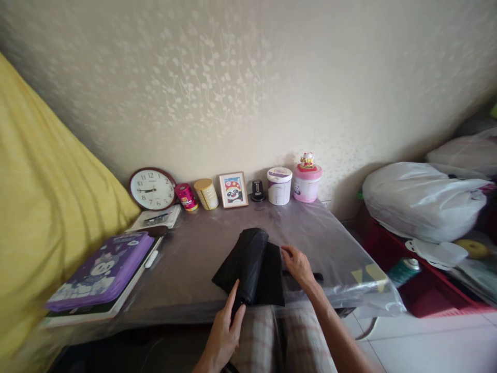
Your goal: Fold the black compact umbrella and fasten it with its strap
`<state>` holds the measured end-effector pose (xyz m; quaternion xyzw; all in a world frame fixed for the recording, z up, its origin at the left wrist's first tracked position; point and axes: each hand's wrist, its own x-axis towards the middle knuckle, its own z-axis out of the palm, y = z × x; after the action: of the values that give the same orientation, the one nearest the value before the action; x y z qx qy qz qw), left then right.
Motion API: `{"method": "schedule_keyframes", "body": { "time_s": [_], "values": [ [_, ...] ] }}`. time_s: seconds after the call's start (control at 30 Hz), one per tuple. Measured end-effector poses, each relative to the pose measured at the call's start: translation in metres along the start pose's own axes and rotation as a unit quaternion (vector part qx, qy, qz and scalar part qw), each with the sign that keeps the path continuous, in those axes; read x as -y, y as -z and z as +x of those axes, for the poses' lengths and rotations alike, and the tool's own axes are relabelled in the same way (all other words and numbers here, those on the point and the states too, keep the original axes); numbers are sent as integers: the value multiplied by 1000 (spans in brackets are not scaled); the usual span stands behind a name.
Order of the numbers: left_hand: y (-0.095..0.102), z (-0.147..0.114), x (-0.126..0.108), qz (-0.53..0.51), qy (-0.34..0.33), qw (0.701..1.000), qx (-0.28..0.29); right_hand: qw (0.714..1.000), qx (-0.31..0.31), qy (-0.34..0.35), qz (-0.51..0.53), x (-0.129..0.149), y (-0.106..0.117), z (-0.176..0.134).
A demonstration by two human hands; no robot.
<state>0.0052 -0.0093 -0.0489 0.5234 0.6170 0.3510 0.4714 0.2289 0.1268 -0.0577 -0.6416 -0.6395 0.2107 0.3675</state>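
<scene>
Black and loosely furled, our umbrella (251, 261) lies on the plastic-covered table (186, 264), close to the front edge. Our left hand (225, 326) grips its near end between thumb and fingers; our right hand (298, 265) curls beside its right flap (273, 277), and whether it's pinching, we can't tell!

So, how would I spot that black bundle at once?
Find the grey table against the patterned wall. At its near edge, the left hand grips the black bundle. It's thick and rolled, with flat flaps either side, unlike the narrow black strip by the right hand.
</scene>
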Motion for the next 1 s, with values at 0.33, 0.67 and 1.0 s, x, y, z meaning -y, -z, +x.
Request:
{"method": "schedule_keyframes", "body": {
  "time_s": [0.33,0.67,1.0],
  "values": [
    [-3,-21,-38,-124,15,990,69,971,-66,-65,220,-17,26,4],
    [-2,-10,-22,-202,66,975,71,950,-19,-146,275,-22,28,-4],
    [6,-2,9,-207,91,974,30,924,63,-205,317,-3,16,-12]
  ]
}}
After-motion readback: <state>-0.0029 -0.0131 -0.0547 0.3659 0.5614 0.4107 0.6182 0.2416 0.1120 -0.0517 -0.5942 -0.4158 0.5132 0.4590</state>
